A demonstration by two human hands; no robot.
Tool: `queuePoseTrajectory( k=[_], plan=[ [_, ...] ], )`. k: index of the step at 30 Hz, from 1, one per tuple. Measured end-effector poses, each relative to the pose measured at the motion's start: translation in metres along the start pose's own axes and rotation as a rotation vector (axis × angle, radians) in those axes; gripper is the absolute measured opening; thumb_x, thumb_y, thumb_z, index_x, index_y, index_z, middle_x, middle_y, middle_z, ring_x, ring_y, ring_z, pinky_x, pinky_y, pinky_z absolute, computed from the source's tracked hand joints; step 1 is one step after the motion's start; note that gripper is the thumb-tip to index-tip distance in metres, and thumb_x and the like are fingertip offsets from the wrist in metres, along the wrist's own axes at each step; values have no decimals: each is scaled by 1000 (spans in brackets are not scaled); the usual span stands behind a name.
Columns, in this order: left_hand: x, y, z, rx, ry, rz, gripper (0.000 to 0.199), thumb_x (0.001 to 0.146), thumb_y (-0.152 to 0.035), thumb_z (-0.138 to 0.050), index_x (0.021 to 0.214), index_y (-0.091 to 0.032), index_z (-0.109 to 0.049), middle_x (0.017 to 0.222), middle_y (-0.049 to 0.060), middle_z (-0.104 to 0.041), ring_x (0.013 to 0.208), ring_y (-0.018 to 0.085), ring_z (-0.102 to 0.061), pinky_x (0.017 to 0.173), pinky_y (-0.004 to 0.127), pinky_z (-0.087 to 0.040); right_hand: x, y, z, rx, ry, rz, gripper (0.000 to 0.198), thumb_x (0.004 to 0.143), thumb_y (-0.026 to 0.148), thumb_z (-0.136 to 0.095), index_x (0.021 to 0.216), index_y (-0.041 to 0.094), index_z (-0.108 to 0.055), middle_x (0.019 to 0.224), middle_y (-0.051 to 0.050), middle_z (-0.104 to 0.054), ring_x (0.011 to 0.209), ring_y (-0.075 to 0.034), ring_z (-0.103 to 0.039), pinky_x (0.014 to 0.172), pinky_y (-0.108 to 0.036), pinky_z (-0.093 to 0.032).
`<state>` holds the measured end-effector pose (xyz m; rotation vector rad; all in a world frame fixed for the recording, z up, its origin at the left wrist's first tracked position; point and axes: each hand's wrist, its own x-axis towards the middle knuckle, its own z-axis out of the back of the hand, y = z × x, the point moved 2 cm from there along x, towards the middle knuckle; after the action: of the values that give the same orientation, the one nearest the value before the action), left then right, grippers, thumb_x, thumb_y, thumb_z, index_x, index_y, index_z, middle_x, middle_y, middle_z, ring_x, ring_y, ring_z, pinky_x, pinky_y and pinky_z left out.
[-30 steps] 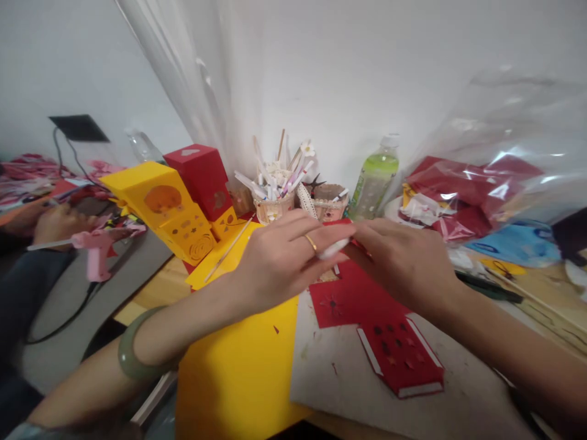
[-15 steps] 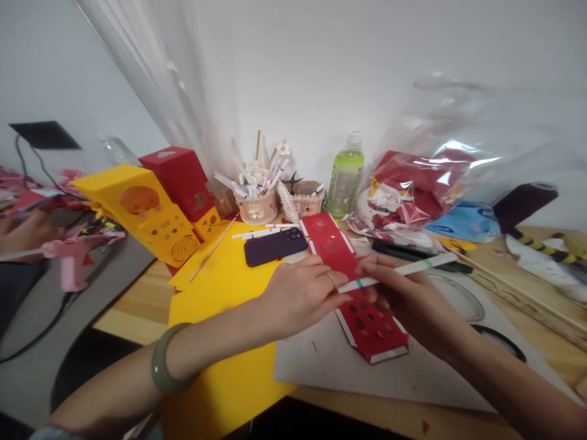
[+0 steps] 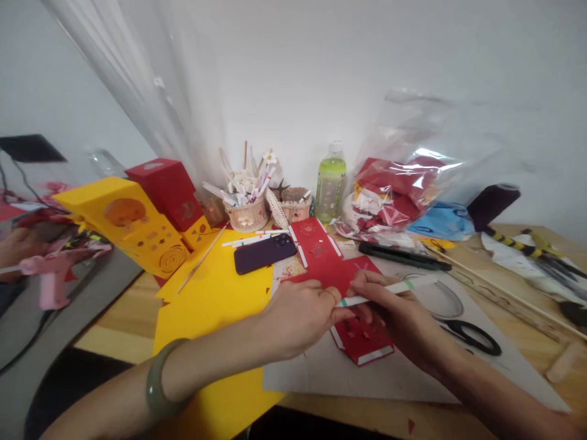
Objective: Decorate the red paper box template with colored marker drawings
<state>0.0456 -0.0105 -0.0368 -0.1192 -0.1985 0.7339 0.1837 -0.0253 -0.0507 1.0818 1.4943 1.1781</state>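
My left hand (image 3: 300, 315) is closed, its fingertips pinching one end of a slim white marker (image 3: 389, 290) with green bands. My right hand (image 3: 397, 311) grips the marker's barrel, fingers wrapped round it, while the far end sticks out to the right. Beneath both hands lies a cut red paper piece (image 3: 362, 348) with white strips along its edges and small punched shapes; the hands cover its middle. Left of it is a large yellow sheet (image 3: 215, 342), and a dark phone (image 3: 266, 253) rests on that sheet's upper part.
Behind stand yellow (image 3: 132, 223) and red (image 3: 160, 189) paper boxes, a pen pot (image 3: 247, 217), a green-topped bottle (image 3: 331, 183) and a plastic bag of scraps (image 3: 394, 189). A black cutter (image 3: 403, 255) and scissors (image 3: 474, 336) lie right. Another person's hand (image 3: 22, 247) is near a pink glue gun (image 3: 48, 275).
The view has turned slightly, so things sit further left and more of the scissors shows. Both hands stay on the marker, having sunk a little in view.
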Motion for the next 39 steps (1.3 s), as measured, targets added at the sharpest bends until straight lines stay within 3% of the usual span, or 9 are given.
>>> queuePoseTrajectory(
  k=[3,6,8,10,13,17,21,28,39],
  plan=[
    [-9,2,11,-480,168,54,33,95,-32,-36,74,-15,-53,63,2,-58,55,13,-55,52,22,-43,-8,11,14,-47,-65,51,29,77,36,-62,56,20,-52,44,5,-47,40,-8,-39,38,-22,-29],
    [-30,14,16,-1075,398,108,43,93,-43,-31,61,-18,-41,48,-3,-46,42,9,-44,44,19,-37,-19,35,50,-69,-226,188,30,80,39,-58,54,25,-51,42,7,-39,37,-8,-30,34,-25,-25],
    [-40,28,15,-1181,333,205,44,91,-48,-32,61,-18,-42,45,-3,-45,42,10,-45,46,21,-38,-23,48,72,-70,-342,274,35,82,43,-55,51,28,-46,40,7,-34,36,-9,-24,34,-27,-21],
    [-41,39,11,-1022,237,223,40,92,-42,-34,66,-15,-50,56,1,-55,52,12,-52,52,22,-41,-21,50,79,-96,-378,279,32,81,46,-56,56,27,-49,42,5,-40,36,-9,-27,35,-28,-21],
    [-27,42,3,-575,27,21,30,92,-26,-34,83,-13,-60,81,6,-62,78,16,-57,72,29,-45,-9,33,62,-189,-237,156,33,83,54,-50,76,24,-61,54,1,-57,41,-11,-44,40,-27,-32],
    [-5,42,-13,-304,29,-174,31,89,-11,-33,99,-15,-63,96,7,-63,92,18,-57,82,33,-46,9,7,34,-346,-77,48,32,75,44,-65,58,18,-57,50,2,-54,45,-10,-46,43,-23,-33],
    [0,47,-23,-237,33,-277,31,85,-5,-39,97,-17,-64,90,2,-65,86,16,-57,83,31,-46,17,-5,33,-424,-67,11,24,78,38,-61,66,19,-52,50,6,-49,44,-8,-41,42,-21,-29],
    [3,50,-34,-30,58,-422,30,83,-12,-50,109,-23,-60,93,0,-64,83,17,-55,68,28,-47,15,-24,41,-582,-42,30,21,78,27,-55,63,22,-41,53,7,-45,46,-9,-38,41,-21,-28],
    [3,49,-40,48,-120,-462,16,88,-25,-56,100,-30,-64,81,-4,-62,68,14,-51,41,24,-29,17,-30,37,-603,-20,-57,22,79,31,-52,61,22,-43,49,2,-59,40,-9,-47,36,-19,-34]
  ],
)
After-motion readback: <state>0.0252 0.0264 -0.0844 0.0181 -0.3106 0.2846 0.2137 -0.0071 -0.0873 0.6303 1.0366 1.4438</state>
